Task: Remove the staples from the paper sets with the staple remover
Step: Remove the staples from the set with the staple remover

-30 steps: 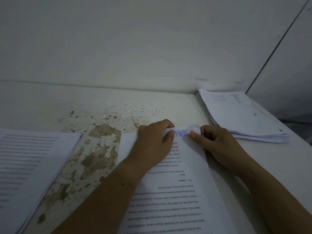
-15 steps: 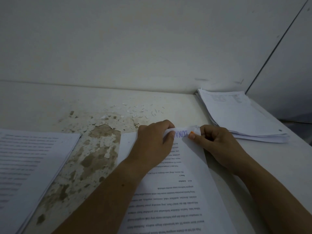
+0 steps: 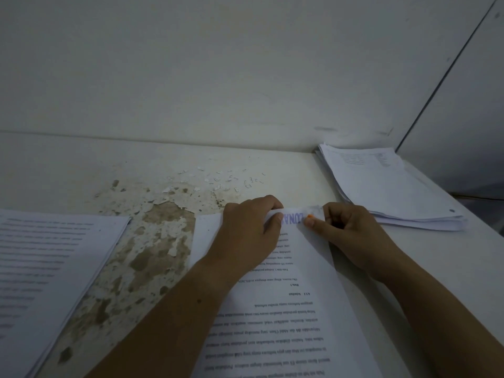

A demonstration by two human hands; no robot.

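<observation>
While loose staples [image 3: 253, 182] lie at twelve o'clock, the centre paper set [image 3: 286, 309] is pinched at its far edge by the left hand [image 3: 245, 236] and right hand [image 3: 354, 236]; the nine o'clock pile [image 3: 54, 255] is judged undone.

1. Dim, flat, bluish-grey light throughout; no glare anywhere.
2. A soft shadow lies right of the paper set [image 3: 286, 309], at centre right.
3. Wide-angle bending at the edges; print on the left stack [image 3: 54, 255] is blurred.

Left grip [image 3: 248, 230] and right grip [image 3: 351, 236] curled, pinching, forearms extended forward
</observation>
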